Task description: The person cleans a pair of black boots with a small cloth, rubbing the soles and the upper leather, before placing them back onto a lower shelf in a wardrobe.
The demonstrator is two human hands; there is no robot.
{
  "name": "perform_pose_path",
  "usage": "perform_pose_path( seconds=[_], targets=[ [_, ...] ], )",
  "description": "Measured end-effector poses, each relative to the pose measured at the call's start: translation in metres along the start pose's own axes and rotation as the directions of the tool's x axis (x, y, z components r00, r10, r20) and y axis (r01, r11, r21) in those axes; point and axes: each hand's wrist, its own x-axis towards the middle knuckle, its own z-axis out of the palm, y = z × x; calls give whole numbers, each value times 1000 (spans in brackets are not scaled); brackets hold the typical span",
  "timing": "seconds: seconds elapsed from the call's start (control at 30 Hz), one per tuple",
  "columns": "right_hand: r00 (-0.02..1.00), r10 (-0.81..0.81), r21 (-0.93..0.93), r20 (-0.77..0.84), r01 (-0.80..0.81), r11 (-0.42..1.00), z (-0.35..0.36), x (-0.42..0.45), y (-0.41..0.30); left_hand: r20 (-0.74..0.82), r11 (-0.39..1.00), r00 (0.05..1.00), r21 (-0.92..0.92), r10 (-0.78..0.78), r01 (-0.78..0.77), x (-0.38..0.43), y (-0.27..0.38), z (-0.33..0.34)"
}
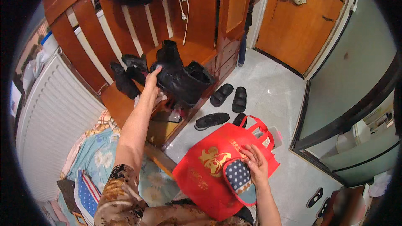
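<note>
My left hand (pixel 154 81) reaches out over the wooden bench and grips a black leather boot (pixel 183 81) at its foot end, thumb on top. The boot's open shaft points right, towards the floor. Some whitish material (pixel 160 97) shows just under that hand; its kind is unclear. In front of my body is a red non-woven tote bag (pixel 201 160) with gold print and red handles. My right hand (pixel 257 166) lies against the bag's face and holds a red-edged fabric pad (pixel 237 175), navy with white polka dots and a light blue part.
Other black shoes (pixel 125 81) and a black boot (pixel 168 53) stand on the bench (pixel 113 100). Black slides (pixel 221 95) and another shoe (pixel 212 121) lie on the tiled floor (pixel 270 81). A white radiator (pixel 62 125) is at left, a sliding glass door (pixel 345 53) at right.
</note>
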Motion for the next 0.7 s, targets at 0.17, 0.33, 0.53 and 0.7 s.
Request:
perform_pose_path(
  seconds=[0.17,0.33,0.53,0.7],
  targets=[
    [998,40,-21,-39,-41,999,-9,-3,0,-135,949,981,302,141,-95,49,-3,4],
    [991,56,-38,-120,-61,997,-8,-2,-3,-189,965,963,216,190,-148,92,-7,10],
    [986,77,-28,-148,-82,996,-18,-5,-1,-369,940,880,274,299,-204,118,3,14],
    [984,79,-13,-161,-82,997,-21,-4,3,-322,920,886,318,333,-229,147,-7,5]
  ],
)
